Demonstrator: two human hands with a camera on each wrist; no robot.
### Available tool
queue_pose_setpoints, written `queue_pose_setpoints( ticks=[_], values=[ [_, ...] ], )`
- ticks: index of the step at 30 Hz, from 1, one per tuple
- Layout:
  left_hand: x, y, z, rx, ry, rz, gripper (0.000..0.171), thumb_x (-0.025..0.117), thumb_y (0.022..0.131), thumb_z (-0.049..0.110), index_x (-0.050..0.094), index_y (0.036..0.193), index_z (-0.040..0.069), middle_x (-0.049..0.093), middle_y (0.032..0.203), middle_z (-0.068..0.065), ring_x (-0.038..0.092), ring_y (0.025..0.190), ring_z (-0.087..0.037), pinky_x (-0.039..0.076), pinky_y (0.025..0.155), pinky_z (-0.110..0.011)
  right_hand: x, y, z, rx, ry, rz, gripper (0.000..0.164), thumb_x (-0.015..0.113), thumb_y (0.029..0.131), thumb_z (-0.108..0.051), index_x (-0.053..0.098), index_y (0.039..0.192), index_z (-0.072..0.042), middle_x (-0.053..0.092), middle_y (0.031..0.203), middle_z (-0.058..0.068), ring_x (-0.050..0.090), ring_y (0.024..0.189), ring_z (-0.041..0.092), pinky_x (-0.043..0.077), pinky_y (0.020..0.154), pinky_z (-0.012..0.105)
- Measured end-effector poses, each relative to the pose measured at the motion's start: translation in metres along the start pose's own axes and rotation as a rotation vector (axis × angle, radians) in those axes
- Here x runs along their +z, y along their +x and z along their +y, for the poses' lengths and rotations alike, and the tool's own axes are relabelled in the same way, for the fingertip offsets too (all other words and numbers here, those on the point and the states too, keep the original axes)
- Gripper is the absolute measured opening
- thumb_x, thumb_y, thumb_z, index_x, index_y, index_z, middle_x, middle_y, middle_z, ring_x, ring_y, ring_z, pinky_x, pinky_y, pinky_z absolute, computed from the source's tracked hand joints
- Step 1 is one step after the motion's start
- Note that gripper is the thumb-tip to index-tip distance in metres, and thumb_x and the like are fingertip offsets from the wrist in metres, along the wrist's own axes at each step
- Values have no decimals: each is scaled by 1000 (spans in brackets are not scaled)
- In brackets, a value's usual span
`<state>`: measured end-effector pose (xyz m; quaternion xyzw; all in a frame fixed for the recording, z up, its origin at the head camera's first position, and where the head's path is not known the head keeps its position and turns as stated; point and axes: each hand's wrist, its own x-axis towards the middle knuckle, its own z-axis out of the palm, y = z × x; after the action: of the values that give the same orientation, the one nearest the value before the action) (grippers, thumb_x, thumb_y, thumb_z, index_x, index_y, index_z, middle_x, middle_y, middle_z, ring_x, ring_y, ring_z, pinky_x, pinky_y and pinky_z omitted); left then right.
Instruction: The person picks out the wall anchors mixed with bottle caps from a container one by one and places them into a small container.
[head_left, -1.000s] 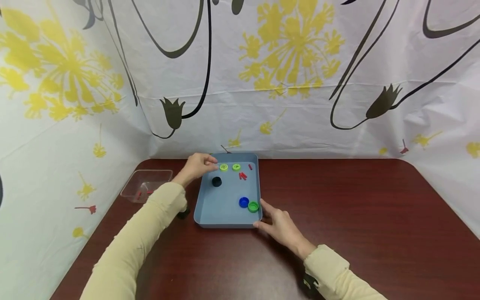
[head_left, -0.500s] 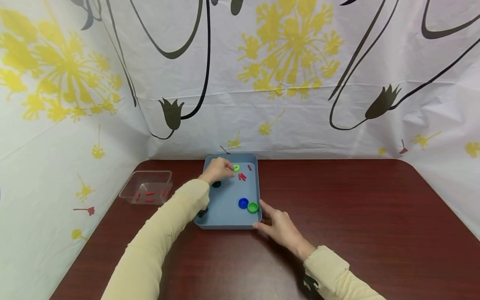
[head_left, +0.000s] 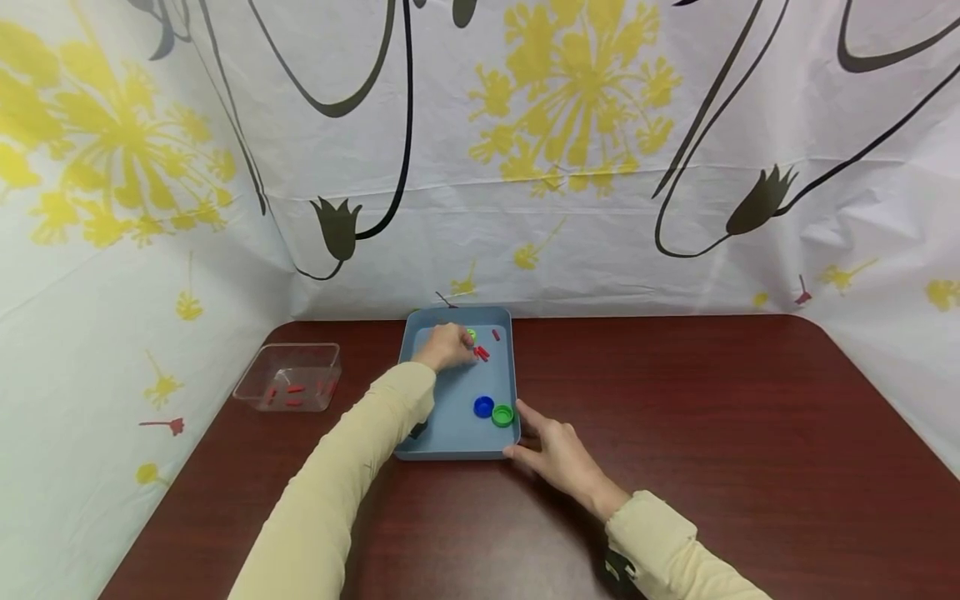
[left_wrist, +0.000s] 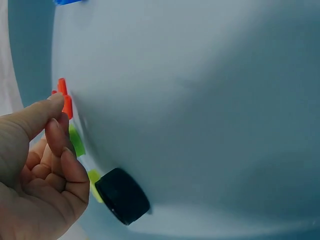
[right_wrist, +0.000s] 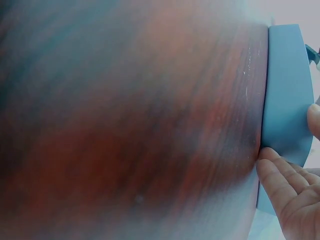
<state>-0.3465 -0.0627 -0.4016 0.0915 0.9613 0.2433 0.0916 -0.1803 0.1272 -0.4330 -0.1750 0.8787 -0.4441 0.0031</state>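
Observation:
In a shallow blue-grey tray [head_left: 457, 446], my left hand [head_left: 446, 346] reaches over the far part. Its thumb and index fingertips pinch at a small red stick-like piece [left_wrist: 68, 107]; a second red piece [left_wrist: 61, 86] lies right by the thumb tip. Beside the curled fingers are a black bottle cap [left_wrist: 122, 196] and yellow-green caps [left_wrist: 76, 140], partly hidden by the hand. My right hand [head_left: 562, 462] holds the tray's near right corner, its fingers against the outer wall and its thumb at the rim. A blue cap [head_left: 483, 407] and a green cap [head_left: 502, 416] sit near that corner.
A clear plastic box [head_left: 288, 375] with several red pieces stands left of the tray on the dark wooden table [head_left: 675, 417]. Another red piece [head_left: 496, 335] lies at the tray's far right. A patterned cloth [head_left: 600, 208] hangs behind.
My left hand has moved right, from the tray's far left edge across the yellow-green caps to the red pieces. The right hand has stayed at the tray's corner.

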Motion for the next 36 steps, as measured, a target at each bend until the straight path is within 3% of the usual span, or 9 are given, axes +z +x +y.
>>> queue_pose_setpoints(
  ticks=[21, 30, 36],
  values=[
    [12, 11, -5, 4, 29, 21, 24, 77, 84, 17, 70, 105, 6, 70, 111, -11, 63, 103, -26, 51, 93, -37, -1, 0, 0, 9, 7, -1, 72, 74, 86, -13, 39, 144, 9, 60, 131, 28, 70, 104, 32, 59, 78, 30],
    [10, 5, -5, 22, 43, 44, 12, 77, 84, 16, 74, 91, 6, 72, 101, -10, 62, 90, -22, 52, 85, -35, 1, 0, -1, 10, 9, 4, 71, 75, 86, -13, 39, 144, 9, 62, 128, 27, 71, 103, 31, 59, 77, 29],
    [6, 2, -7, 74, 51, 44, 12, 76, 83, 17, 75, 90, 8, 74, 96, -8, 64, 84, -19, 53, 79, -32, 0, 0, -1, 9, -1, 5, 71, 75, 86, -13, 40, 144, 9, 61, 129, 28, 71, 103, 31, 59, 77, 30]
  ],
)
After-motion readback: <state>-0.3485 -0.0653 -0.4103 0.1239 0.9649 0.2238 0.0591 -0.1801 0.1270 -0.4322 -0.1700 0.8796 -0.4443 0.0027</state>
